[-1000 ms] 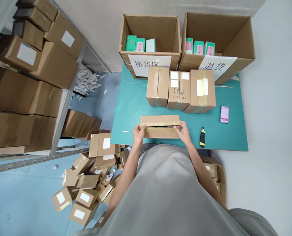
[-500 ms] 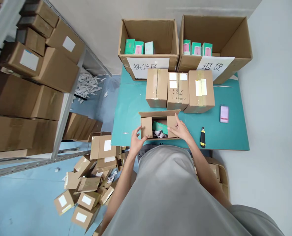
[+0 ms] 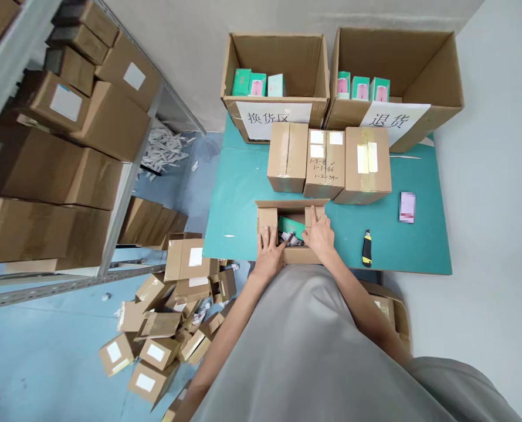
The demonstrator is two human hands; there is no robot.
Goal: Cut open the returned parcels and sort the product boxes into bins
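An opened cardboard box [image 3: 300,255] stands at the table's front edge, against my body. Inside it lie a green box [image 3: 291,226] and some crumpled paper [image 3: 294,239]. My left hand [image 3: 270,253] rests with fingers apart on the box's left end flap [image 3: 267,218]. On the right end flap, my right hand [image 3: 321,235] lies with its fingers stretched out toward the far side. Neither hand grips anything. The far long flap [image 3: 290,203] stands up, and the near one is folded out toward me.
Three taped cartons [image 3: 324,164] stand behind the box on the green table [image 3: 243,176]. Two large open cartons [image 3: 274,44] with green-and-pink boxes are at the back. A utility knife [image 3: 367,248] and a pinkish card-like item [image 3: 407,207] lie right. Shelving and discarded boxes [image 3: 155,351] are left.
Both hands have moved from the box's sides onto its end flaps. The near long flap has come open toward me. The view has shifted slightly.
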